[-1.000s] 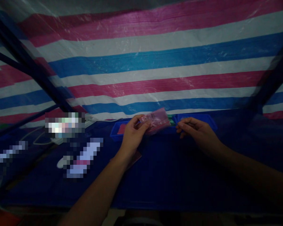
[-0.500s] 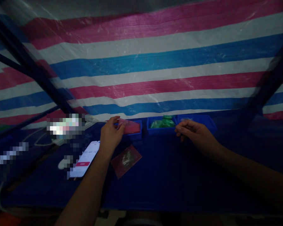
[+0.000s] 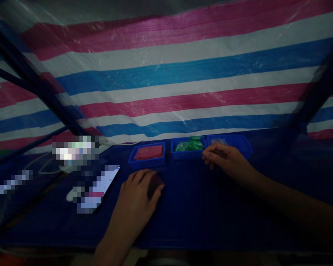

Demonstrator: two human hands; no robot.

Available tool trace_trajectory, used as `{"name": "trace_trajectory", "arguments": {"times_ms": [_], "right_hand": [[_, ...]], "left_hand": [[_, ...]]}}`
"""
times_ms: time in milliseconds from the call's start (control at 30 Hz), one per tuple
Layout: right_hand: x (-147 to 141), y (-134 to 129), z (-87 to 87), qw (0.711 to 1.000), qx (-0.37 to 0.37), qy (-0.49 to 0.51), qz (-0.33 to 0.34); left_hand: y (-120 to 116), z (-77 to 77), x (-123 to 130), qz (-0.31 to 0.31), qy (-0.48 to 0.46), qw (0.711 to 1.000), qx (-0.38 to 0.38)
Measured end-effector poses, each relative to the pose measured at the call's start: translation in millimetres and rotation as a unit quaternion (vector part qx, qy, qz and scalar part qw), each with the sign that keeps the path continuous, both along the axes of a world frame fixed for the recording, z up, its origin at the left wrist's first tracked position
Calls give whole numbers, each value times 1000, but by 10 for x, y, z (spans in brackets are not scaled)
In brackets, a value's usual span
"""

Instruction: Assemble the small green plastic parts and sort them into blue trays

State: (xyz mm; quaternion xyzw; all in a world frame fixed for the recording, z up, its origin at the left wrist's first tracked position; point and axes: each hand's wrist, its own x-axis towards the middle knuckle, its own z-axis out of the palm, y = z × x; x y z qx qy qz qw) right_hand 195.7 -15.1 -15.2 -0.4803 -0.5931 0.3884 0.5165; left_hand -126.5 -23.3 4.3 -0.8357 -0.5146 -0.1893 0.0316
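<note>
Lower centre of frame: left hand [image 3: 138, 190] over one reddish packet [image 3: 154, 184].
I list its fingers as arched, grip undeterminable; centre right, right hand [image 3: 226, 157], fingers curled, contents undeterminable, near green items [image 3: 189, 146] in a blue tray [image 3: 186, 155]; centre, pink stack [image 3: 149, 152] in a second tray [image 3: 147, 163].

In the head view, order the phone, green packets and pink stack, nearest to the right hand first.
1. Green packets, just left of the right hand
2. Pink stack, farther left
3. Phone, leftmost of the three
</note>
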Motion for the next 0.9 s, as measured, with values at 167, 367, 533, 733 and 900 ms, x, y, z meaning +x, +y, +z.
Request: {"name": "trace_trajectory", "arguments": {"times_ms": [167, 367, 533, 733, 900], "right_hand": [[-11, -8, 8, 1000, 8, -2, 17], [-45, -34, -5, 998, -9, -15, 66], [-98, -91, 39, 993, -1, 24, 115], [-25, -47, 37, 999, 26, -25, 8], [9, -24, 14, 989, 74, -111, -62]], "left_hand": [[-73, -192, 27, -67, -1, 997, -41], [7, 33, 377, -149, -114, 977, -97], [207, 259, 881, -222, -335, 892, -205], [522, 85, 1149, -252, -485, 794, -266], [584, -158, 1066, -251, -469, 800, -278]]}}
